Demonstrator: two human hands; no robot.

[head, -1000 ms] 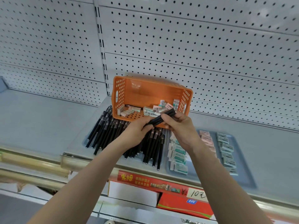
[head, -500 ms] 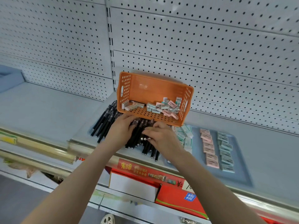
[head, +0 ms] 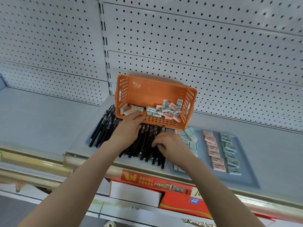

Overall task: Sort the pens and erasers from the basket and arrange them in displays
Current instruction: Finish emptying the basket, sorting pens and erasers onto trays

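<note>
Ahead of us a grey pegboard wall (head: 205,46) backs the shelf (head: 41,122), and against it stands the orange basket (head: 152,90), its open side turned toward us, with a loose heap of pink and green erasers (head: 161,108) in it. The basket's near edge lies over the far ends of the black pens (head: 105,126), so their tips are hidden behind it. To the right a blue tray (head: 249,167) carries a column of pink erasers laid flat (head: 213,152) and a column of green erasers laid flat (head: 229,153); a blurred bunch of green packs (head: 188,136) stands at the tray's left edge, just beside the right hand. Below the shelf lip we see a red label strip (head: 147,179), a white box (head: 134,192) and a red box (head: 183,205). The pens lie side by side on the shelf in a row that fans out to the left, running from the basket toward us. The left hand (head: 129,128) lies flat on the middle of the row, its fingers stretched and their tips at the basket's front edge. The right hand (head: 170,144) sits on the row's right end with its fingers curled down onto the pens; we cannot tell whether it grips any of them or only presses on them.
</note>
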